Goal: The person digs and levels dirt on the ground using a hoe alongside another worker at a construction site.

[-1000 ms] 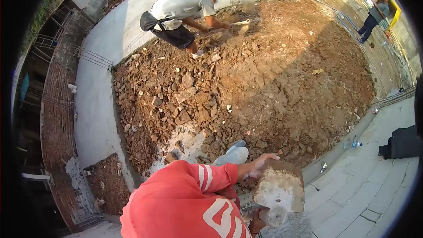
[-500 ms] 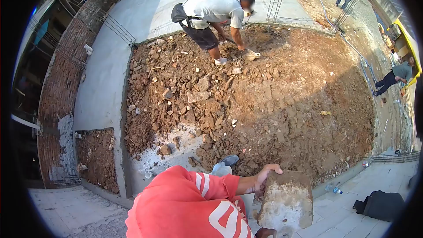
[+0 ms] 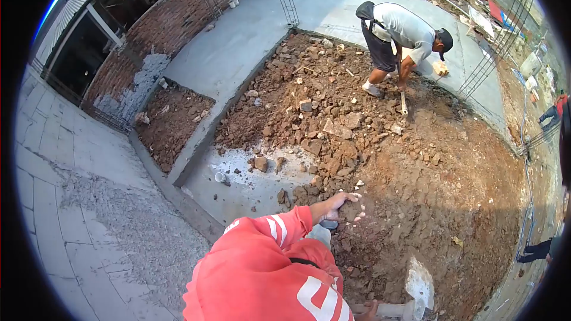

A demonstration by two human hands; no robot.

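My left hand [image 3: 338, 203] reaches out in front of me over the dug soil. Its thumb and fingertips curl round a brown clod of soil [image 3: 348, 209], which hides the middle of the fingers. At the bottom edge, my right hand [image 3: 370, 311], partly cut off, is closed on the handle of a hoe [image 3: 420, 285]. The hoe's broad metal blade stands up to the right and is smeared with pale dirt. Below my left hand, part of a dark shoe [image 3: 329, 224] shows on the earth.
A co-worker [image 3: 404, 30] bends over the rubble, gripping a long-handled tool [image 3: 404, 104]. Broken soil and stones [image 3: 339, 128] fill the pit beside a concrete slab [image 3: 238, 59]. A white pipe end [image 3: 220, 177] sticks up at left. Rebar columns [image 3: 285, 0] and other people [image 3: 535, 251] stand around the edges.
My left hand has left the hoe blade and now has a soil clod in it. The hoe has turned and sits lower at right. My view has swung left.
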